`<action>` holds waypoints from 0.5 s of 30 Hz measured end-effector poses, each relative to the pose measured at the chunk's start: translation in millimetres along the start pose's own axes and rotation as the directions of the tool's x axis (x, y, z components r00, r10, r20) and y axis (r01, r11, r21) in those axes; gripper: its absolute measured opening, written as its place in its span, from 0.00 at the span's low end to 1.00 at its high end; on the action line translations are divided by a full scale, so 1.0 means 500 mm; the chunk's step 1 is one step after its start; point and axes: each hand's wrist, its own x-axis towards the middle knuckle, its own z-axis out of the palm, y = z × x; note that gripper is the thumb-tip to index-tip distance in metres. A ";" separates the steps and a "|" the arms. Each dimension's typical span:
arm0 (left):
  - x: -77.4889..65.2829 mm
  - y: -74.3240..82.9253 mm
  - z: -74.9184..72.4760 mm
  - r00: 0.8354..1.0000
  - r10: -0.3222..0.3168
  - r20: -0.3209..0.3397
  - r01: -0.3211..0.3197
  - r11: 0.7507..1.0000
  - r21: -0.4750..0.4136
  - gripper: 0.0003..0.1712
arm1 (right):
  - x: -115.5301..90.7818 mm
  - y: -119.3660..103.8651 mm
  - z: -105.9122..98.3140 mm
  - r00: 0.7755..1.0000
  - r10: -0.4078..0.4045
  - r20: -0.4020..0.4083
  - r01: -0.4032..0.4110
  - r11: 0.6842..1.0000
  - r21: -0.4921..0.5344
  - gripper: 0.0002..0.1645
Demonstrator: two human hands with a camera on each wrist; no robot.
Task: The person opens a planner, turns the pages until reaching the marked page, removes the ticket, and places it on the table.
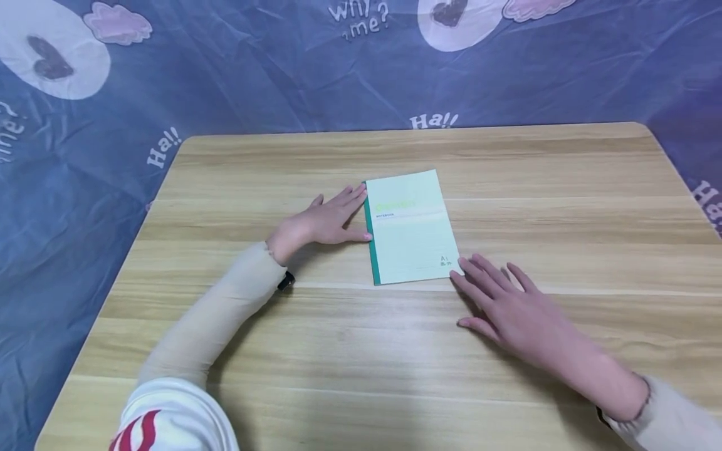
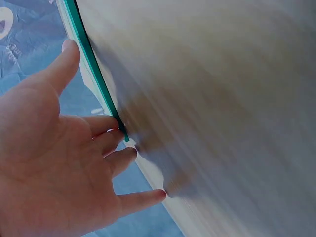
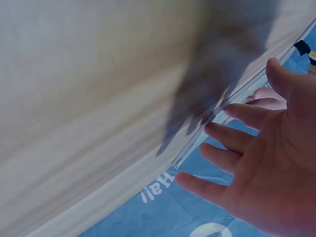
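A pale green notebook (image 1: 414, 235) with a dark green spine lies closed and flat on the wooden table, turned slightly. My left hand (image 1: 329, 219) touches its spine edge, fingers near the upper left corner and thumb lower down. In the left wrist view that hand (image 2: 74, 153) has its fingers spread beside the green spine (image 2: 94, 59). At the notebook's lower right corner, the fingertips of my right hand (image 1: 519, 313) touch the edge. The right wrist view shows this hand (image 3: 261, 153) with fingers apart, fairly straight, holding nothing.
The light wooden table (image 1: 338, 363) has rounded far corners. Behind it and along its left side hangs a blue patterned cloth (image 1: 254, 69) with white lettering and pink clouds. A dark band (image 1: 286, 280) sits at the left wrist.
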 end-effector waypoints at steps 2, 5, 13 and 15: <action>0.002 0.005 0.004 1.000 0.010 0.000 -0.010 1.000 0.012 0.56 | -0.010 -0.006 0.002 1.000 -0.008 -0.020 0.008 1.000 -0.011 0.42; 0.004 0.011 0.009 1.000 0.024 0.003 -0.024 0.999 0.030 0.58 | -0.023 -0.015 0.004 0.999 -0.019 -0.050 0.017 0.999 -0.033 0.42; 0.007 0.026 0.013 0.999 0.052 0.010 -0.053 0.998 0.040 0.58 | -0.053 -0.037 0.005 0.996 -0.026 -0.089 0.023 0.999 -0.043 0.42; 0.007 0.028 0.013 0.999 0.052 0.011 -0.052 0.998 0.037 0.58 | -0.055 -0.038 0.005 0.995 -0.025 -0.096 0.021 0.999 -0.041 0.41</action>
